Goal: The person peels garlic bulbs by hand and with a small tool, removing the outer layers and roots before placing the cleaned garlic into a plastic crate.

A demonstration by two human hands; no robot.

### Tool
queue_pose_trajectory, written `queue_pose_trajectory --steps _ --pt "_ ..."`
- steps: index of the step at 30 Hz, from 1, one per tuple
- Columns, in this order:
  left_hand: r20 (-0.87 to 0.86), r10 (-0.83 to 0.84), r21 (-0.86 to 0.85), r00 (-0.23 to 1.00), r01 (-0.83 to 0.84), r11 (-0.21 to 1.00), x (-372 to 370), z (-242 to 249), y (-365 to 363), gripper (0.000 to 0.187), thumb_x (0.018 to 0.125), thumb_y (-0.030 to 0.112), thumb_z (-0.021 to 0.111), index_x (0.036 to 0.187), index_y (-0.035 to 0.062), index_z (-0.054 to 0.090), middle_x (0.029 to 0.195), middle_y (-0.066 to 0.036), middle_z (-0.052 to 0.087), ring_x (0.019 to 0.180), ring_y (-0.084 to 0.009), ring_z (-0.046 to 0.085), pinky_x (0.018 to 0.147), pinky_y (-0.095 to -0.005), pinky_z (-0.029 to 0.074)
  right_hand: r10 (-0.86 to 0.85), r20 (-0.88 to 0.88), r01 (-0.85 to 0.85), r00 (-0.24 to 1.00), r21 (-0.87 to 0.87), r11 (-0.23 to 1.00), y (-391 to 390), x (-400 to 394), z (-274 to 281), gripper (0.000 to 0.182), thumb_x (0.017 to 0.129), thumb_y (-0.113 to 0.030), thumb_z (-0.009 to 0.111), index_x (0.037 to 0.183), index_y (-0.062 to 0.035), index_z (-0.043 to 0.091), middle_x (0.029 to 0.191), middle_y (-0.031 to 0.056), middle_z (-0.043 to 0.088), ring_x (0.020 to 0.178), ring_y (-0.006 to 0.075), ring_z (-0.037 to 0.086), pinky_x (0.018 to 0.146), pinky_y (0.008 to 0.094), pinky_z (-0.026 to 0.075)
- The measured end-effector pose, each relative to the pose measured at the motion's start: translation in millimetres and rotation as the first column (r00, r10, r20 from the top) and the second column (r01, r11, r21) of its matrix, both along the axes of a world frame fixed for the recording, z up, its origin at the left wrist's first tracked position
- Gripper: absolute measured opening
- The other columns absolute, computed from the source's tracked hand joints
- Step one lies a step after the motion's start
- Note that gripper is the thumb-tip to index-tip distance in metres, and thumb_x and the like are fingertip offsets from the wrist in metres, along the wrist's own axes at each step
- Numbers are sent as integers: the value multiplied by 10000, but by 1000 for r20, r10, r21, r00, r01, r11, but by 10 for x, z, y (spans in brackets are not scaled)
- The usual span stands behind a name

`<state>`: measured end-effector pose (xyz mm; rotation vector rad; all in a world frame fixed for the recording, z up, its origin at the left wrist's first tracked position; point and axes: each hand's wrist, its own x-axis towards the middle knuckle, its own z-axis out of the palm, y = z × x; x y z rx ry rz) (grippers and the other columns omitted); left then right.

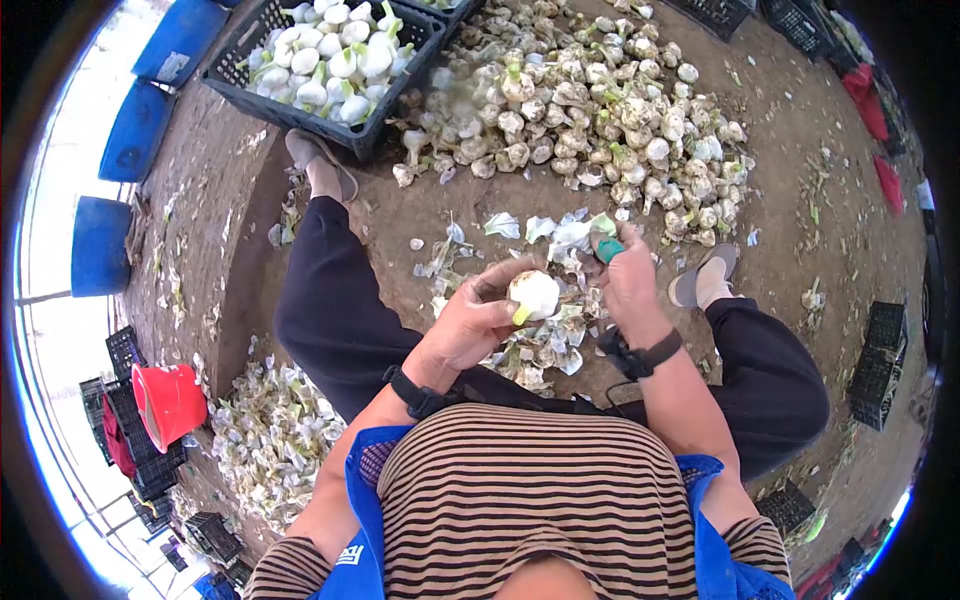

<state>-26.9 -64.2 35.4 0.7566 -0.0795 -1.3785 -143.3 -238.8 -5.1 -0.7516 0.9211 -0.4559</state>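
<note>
My left hand (478, 318) is closed around a white garlic bulb (537, 294), with a short green stem end pointing down by the thumb. Beside it, a little to the right and apart from the bulb, my right hand (632, 285) has its fingers curled. Something small and green (608, 249) shows at those fingers, next to pale peel; I cannot make out whether it is a tool or a finger covering. Loose garlic skins (545, 345) lie on the ground beneath both hands.
Ahead is a large heap of unpeeled garlic (590, 110). A black crate (375, 125) of cleaned white bulbs stands at the upper left. Discarded skins (270, 435), a red bucket (170, 400) and blue barrels (100, 245) are at the left; black crates (880, 365) are at the right.
</note>
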Motion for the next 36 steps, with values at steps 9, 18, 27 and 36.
queue_pose_trajectory --steps 9,18,27,36 --pt "25 86 160 996 -89 983 76 -114 -1 410 859 110 511 1253 54 411 1156 -97 549 1030 -220 571 859 -339 480 354 -321 -454 878 -792 409 277 69 512 261 748 -85 633 1006 -46 642 972 141 640 908 264 600 848 349 446" --pt "20 137 182 990 -138 974 32 -91 22 404 852 94 496 1236 -3 418 1101 -106 573 975 -198 592 853 -337 487 146 -443 -398 884 -880 -261 338 160 416 165 686 -46 562 849 -46 591 771 66 594 786 243 548 799 357 389" --pt "105 -153 207 983 128 970 -1 122 32 444 752 37 621 1168 -3 472 1056 -71 583 952 -147 574 807 -250 462 130 -721 -722 681 -690 -41 130 -68 -115 115 707 5 518 810 -46 523 826 117 601 820 324 554 734 413 433" --pt "266 -232 367 936 124 922 4 -73 -78 303 839 102 543 1116 -19 511 1039 -82 590 920 -142 579 785 -269 468 468 -255 -515 846 -616 596 159 -34 96 148 799 -55 567 932 -36 626 853 129 651 800 224 634 718 322 478"
